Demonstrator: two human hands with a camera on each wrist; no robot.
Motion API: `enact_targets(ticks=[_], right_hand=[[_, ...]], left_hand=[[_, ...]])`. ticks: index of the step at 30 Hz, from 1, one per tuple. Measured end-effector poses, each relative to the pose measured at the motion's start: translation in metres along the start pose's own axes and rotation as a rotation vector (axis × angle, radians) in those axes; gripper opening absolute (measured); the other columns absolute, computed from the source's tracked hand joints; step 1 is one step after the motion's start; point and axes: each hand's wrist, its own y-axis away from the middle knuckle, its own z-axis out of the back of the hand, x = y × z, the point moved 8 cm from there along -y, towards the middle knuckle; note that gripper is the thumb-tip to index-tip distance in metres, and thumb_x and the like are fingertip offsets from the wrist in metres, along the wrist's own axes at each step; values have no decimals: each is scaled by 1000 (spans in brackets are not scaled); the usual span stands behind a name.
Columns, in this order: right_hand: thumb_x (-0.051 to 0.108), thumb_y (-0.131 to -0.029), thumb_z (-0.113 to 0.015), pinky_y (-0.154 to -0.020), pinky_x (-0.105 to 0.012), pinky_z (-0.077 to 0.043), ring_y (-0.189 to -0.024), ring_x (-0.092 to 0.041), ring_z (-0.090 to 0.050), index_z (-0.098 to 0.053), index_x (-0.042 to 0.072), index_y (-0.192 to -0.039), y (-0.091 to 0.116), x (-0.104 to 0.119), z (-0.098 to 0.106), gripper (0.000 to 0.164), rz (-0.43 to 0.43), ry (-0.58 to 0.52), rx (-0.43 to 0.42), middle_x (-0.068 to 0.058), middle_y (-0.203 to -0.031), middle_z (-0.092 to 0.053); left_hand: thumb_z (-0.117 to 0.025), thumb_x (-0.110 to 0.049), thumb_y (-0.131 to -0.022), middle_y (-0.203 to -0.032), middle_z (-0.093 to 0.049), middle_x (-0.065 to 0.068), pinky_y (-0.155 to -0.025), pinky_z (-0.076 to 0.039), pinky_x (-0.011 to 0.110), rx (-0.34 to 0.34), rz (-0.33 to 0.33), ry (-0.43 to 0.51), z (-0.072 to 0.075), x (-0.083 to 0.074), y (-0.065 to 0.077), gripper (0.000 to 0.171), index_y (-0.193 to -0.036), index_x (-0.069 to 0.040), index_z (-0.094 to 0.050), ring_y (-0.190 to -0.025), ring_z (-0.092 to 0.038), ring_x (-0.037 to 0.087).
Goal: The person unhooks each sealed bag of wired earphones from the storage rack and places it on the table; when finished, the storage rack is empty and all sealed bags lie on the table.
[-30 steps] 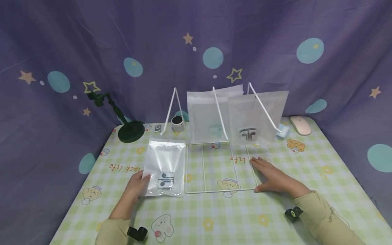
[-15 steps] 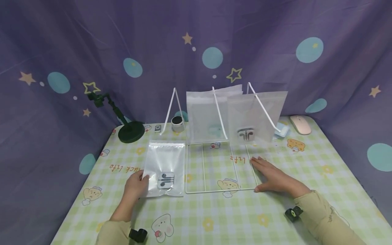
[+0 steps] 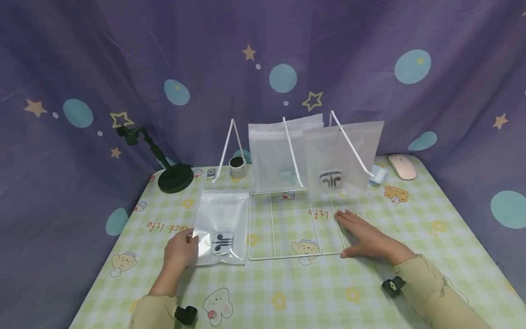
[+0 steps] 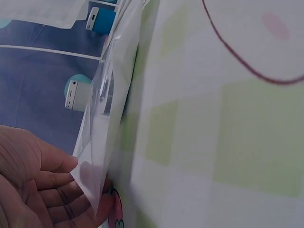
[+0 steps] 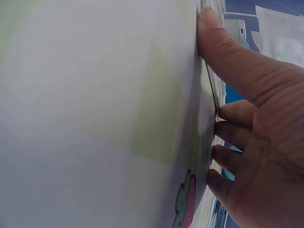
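Note:
In the head view my left hand [image 3: 180,252] is at the left edge of a clear zip bag [image 3: 209,214]. The left wrist view shows its thumb over the bag and fingers under it, pinching a lower corner. Inside the bag lies a small case of earphones [image 3: 222,243]. Directly right of it stands a white wire rack [image 3: 273,228] with upright triangular dividers. My right hand [image 3: 365,240] rests on the cloth against the rack's right side, fingers spread and thumb at the near corner. Frosted bags [image 3: 277,146] stand between the dividers; the right one [image 3: 349,146] holds earphones.
A black stand [image 3: 174,178] is at the back left, with a small music player [image 3: 211,173] and a white cylindrical object [image 3: 238,167] beside it. At the back right are a light-blue item [image 3: 378,175] and a pink mouse [image 3: 402,167]. A patterned curtain closes off the back.
My left hand has shifted slightly left at the bag's edge, and the shine on the bag has changed. The head view has drifted a little. The right hand stays in place.

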Motion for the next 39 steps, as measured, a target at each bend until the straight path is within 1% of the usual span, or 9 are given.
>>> enact_targets(ticks=[7,10,12,15,18,21,24,31,39], right_hand=[[46,-63,-74,-99,-53,-17,-129,-40,-14,-25,0,-137,0,3,1,100,35,2,-24,-19,-141,-23],[46,-63,-73,-100,-53,-17,-129,-40,-14,-25,0,-138,0,3,0,100,32,5,-21,-18,-142,-22],[46,-63,-73,-100,-52,-17,-129,-39,-13,-24,2,-138,1,2,0,100,21,9,-14,-17,-142,-21],[45,-63,-74,-101,-51,-16,-130,-37,-12,-23,3,-139,1,2,0,101,1,7,-1,-16,-143,-20],[43,-63,-75,-101,-51,-15,-131,-36,-11,-22,4,-139,1,2,1,101,-10,-1,2,-15,-144,-19],[43,-63,-75,-101,-51,-15,-131,-36,-10,-22,4,-139,1,2,1,101,-16,1,5,-15,-144,-18],[42,-63,-75,-101,-51,-15,-131,-36,-10,-21,4,-139,0,2,1,101,-22,-7,9,-15,-144,-18],[42,-63,-75,-102,-51,-15,-131,-36,-11,-21,3,-139,0,1,0,101,-21,-19,4,-15,-144,-18],[43,-63,-75,-102,-50,-14,-131,-36,-10,-21,3,-139,1,0,-1,102,-25,-26,10,-15,-144,-17]], left_hand=[[-48,-23,-88,-101,-60,14,-66,-40,40,20,35,-61,4,3,0,38,-119,-4,-53,-84,-54,28],[-53,-21,-86,-100,-60,14,-65,-41,41,-47,12,-137,9,3,-3,35,-117,-5,-56,-84,-55,30],[-54,-20,-85,-103,-59,15,-68,-42,44,-100,-8,-144,17,-3,-2,34,-116,-6,-56,-88,-55,33],[-54,-21,-85,-108,-57,18,-74,-41,48,-188,-82,-92,28,-20,2,33,-114,-7,-57,-95,-53,37],[-53,-21,-86,-111,-56,17,-79,-40,48,-256,-203,-8,37,-45,8,30,-112,-7,-59,-98,-52,36],[-55,-21,-86,-111,-57,13,-78,-41,46,-283,-328,49,38,-68,9,28,-110,-10,-61,-96,-54,32],[-56,-22,-85,-111,-58,9,-76,-42,43,-259,-414,86,31,-90,9,28,-111,-12,-61,-95,-55,27],[-58,-21,-85,-113,-56,7,-72,-49,36,-124,-539,227,4,-132,3,31,-114,-13,-58,-94,-56,27],[-59,-21,-84,-119,-51,5,-72,-49,37,-30,-614,452,-15,-169,-6,40,-123,-16,-51,-98,-55,30]])
